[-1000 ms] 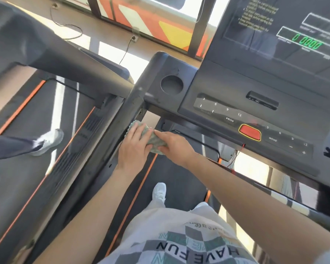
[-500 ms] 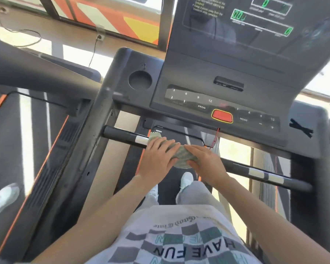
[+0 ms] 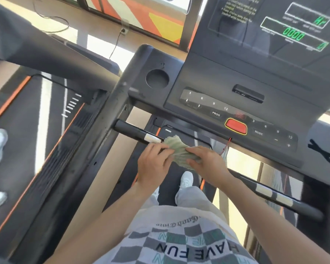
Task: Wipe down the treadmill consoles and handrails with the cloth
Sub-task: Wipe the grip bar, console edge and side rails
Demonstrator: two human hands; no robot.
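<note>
Two hands, one cloth (image 3: 176, 149), one handrail (image 3: 133, 131).
The left hand (image 3: 153, 164) and right hand (image 3: 208, 162) both grasp the bunched green cloth between them, held over the black handrail; the console (image 3: 208, 79) lies just beyond the fingertips.

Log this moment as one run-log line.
stage: handrail wipe | left hand: grips cloth on front handrail | right hand: grips cloth | console: no hand on it
</note>
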